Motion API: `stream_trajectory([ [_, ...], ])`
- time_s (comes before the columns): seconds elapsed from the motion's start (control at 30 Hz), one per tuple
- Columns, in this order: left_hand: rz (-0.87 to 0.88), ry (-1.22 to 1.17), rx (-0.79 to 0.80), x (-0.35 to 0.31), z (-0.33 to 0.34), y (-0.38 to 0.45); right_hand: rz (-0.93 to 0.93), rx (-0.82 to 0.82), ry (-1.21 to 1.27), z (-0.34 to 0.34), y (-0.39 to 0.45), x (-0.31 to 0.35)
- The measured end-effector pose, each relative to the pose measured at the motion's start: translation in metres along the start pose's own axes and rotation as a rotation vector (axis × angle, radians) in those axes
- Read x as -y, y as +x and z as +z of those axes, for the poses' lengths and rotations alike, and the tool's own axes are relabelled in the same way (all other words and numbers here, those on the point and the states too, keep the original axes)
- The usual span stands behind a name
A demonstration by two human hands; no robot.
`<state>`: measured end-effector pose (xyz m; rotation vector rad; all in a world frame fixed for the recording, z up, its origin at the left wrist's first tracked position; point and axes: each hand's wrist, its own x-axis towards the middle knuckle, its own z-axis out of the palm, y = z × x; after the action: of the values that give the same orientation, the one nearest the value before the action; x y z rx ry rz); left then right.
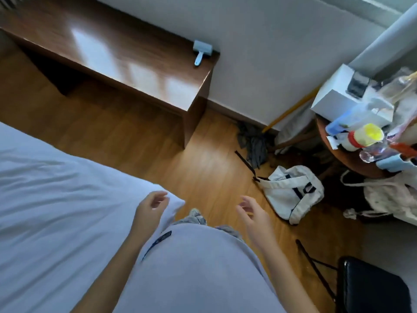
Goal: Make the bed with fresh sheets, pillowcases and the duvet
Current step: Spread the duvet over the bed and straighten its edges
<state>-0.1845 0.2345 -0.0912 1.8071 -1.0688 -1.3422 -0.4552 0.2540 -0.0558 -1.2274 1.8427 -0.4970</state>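
A person stands at the corner of the bed (56, 199), where a white sheet (40, 177) lies wrinkled; the left hand (150, 208) hovers just over that corner and the right hand (252, 213) over the floor (203, 172), fingers loosely apart, holding nothing. Smoothing would likely go best by gripping the corner and pulling outward.

White sheet (56, 199) at my 9 o'clock; brown glossy counter (117, 55), pale blue brush (200, 51) at 12; cream bag (291, 193), black-trimmed, at 3.
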Motion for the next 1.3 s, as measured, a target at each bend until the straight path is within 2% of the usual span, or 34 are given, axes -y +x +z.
stream_trajectory([
  [0.13, 0.057, -0.054, -0.082, -0.067, -0.026, 0.096, -0.098, 0.027, -0.040, -0.009, 0.098, 0.071],
  [0.27, -0.022, -0.095, -0.205, -0.080, -0.051, 0.169, -0.155, 0.147, -0.118, 0.010, 0.202, 0.136],
  [0.53, -0.325, -0.192, -0.473, -0.094, -0.109, 0.278, -0.301, 0.497, -0.276, 0.097, 0.405, 0.284],
  [0.7, -0.357, -0.369, -0.763, -0.121, -0.194, 0.323, -0.426, 0.671, -0.367, 0.182, 0.487, 0.408],
  [0.83, -0.416, -0.401, -0.931, -0.112, -0.262, 0.350, -0.509, 0.812, -0.421, 0.275, 0.511, 0.495],
  [1.0, -0.482, -0.420, -0.942, -0.073, -0.358, 0.398, -0.611, 0.922, -0.524, 0.417, 0.505, 0.578],
  [1.13, -0.449, -0.408, -0.915, -0.060, -0.472, 0.434, -0.662, 0.933, -0.537, 0.507, 0.484, 0.653],
  [1.3, -0.381, -0.410, -1.031, -0.064, -0.624, 0.465, -0.768, 0.957, -0.547, 0.593, 0.477, 0.755],
])
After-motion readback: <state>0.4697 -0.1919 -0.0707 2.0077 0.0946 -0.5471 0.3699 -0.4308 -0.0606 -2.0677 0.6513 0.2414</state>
